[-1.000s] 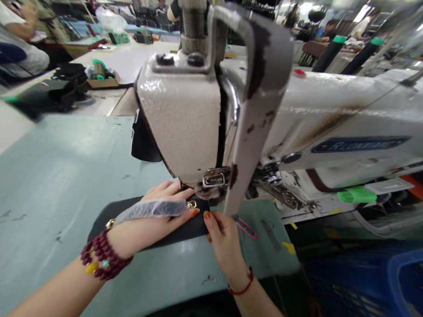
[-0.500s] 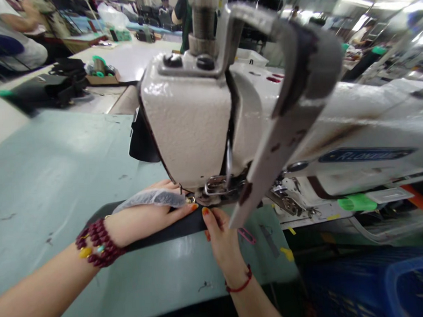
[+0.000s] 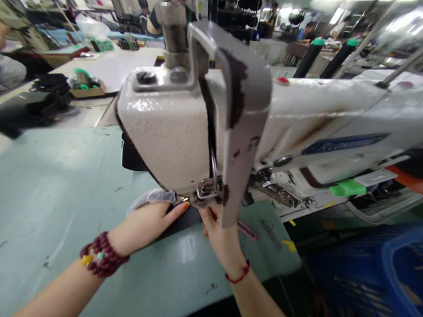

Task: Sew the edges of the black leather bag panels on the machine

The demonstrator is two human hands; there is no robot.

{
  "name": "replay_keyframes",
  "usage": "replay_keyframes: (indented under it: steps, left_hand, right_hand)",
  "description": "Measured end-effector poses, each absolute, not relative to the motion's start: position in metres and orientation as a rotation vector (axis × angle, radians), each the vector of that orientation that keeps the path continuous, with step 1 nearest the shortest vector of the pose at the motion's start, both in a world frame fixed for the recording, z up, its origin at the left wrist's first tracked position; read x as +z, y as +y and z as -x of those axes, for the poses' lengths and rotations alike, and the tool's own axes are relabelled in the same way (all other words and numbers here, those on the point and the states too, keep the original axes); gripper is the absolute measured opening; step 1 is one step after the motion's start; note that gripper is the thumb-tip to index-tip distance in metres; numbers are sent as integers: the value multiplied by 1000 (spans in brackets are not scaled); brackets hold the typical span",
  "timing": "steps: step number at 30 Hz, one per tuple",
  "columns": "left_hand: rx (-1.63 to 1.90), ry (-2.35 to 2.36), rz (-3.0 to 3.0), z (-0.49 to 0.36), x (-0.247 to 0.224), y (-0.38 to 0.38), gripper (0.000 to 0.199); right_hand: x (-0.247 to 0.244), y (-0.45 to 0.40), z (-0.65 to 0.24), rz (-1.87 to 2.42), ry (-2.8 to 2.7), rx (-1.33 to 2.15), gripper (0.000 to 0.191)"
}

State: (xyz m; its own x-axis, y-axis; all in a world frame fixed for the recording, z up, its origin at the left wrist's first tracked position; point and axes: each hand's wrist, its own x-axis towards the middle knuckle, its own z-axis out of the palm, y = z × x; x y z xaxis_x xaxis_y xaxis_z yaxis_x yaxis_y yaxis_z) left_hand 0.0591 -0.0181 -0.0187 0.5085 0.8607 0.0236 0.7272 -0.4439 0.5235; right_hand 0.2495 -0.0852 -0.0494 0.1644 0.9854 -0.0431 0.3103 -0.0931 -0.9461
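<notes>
A black leather-like piece [image 3: 184, 221] lies under the sewing machine's [image 3: 164, 132] needle area. My left hand [image 3: 146, 226] rests across the piece, thumb stretched toward the presser foot and the other fingers mostly hidden. Beside that thumb is a small gold-coloured metal part [image 3: 185, 200]. Cloudy plastic wrap [image 3: 153, 197] bulges behind the hand. At the piece's near right edge, my right hand [image 3: 218, 228] closes, its thumb on top and fingers curled below, partly covered by the machine's grey metal bar [image 3: 243, 119]. The needle itself is hidden.
Pink-handled thread snips [image 3: 247, 230] lie right of my right hand on the green tabletop [image 3: 52, 193]. A blue plastic basket [image 3: 384, 272] stands at lower right. Black goods [image 3: 27, 106] and a small box of spools [image 3: 87, 87] sit at back left. Other people work farther off.
The view has shifted, so the machine head appears farther left. The black piece and wrap show less on the left, having slid forward under the machine, with both hands still at it.
</notes>
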Motion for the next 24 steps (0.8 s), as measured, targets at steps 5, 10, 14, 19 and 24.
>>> replay_keyframes:
  steps: [5,10,14,19,24]
  left_hand:
    - [831,1411,-2231,-54,-61,-121,42]
    - [931,1146,-1353,-98,-96,-144,46]
    - [1061,1005,-755,-130,-94,-98,68]
    - [1038,1267,-631,-124,-88,-83,48]
    - [779,1564,-794,-115,-79,-87,52]
  right_hand:
    - [-43,-84,-248,1603,-1328,926,51]
    - [-49,-85,-249,1596,-1328,898,51]
    - [-48,-84,-252,1626,-1412,842,46]
    - [-46,-83,-256,1616,-1469,769,45]
    - [-50,-94,-260,1462,-1349,987,54]
